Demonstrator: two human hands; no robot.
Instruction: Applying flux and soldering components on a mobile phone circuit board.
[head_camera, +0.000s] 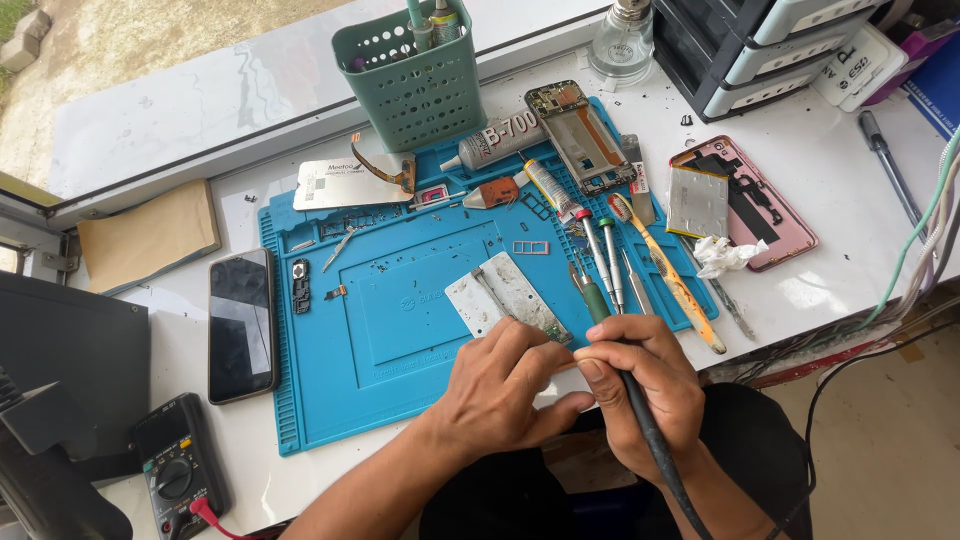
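Up close, green-collared soldering iron (610, 330), black cord.

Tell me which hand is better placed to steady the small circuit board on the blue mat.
Left, probably. The left hand already has its fingertips on the narrow green circuit board lying on the white metal plate, while the right hand is wrapped around the black-handled soldering iron with a green collar.
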